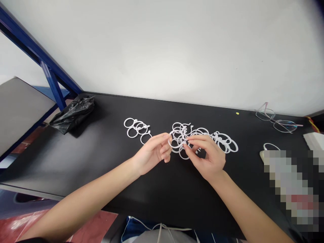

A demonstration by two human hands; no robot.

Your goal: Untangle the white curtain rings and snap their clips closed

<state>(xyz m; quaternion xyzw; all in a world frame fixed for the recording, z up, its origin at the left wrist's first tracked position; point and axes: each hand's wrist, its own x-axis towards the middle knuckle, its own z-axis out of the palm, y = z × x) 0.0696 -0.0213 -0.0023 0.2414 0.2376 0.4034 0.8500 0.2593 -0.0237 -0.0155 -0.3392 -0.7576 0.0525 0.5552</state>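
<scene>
My left hand [154, 152] is closed in a pinch on the left edge of a white plastic ring [174, 147] that looks like a curtain ring. At the ring's right side, the thumb and fingers of my right hand [209, 157] pinch its small end piece, which is partly hidden by the fingertips. Behind and below both hands, a tangled pile of similar white rings [234, 144] spreads over the black table. Several more rings [138, 127] lie in a separate small group beyond my left hand.
A crumpled black plastic bag [74, 114] lies at the table's left end. Eyeglasses [275, 120] rest at the back right, above a blurred-out object [288, 182] with a white cord. A white wall [162, 50] bounds the black table [108, 114], and a blue metal frame [54, 84] stands left.
</scene>
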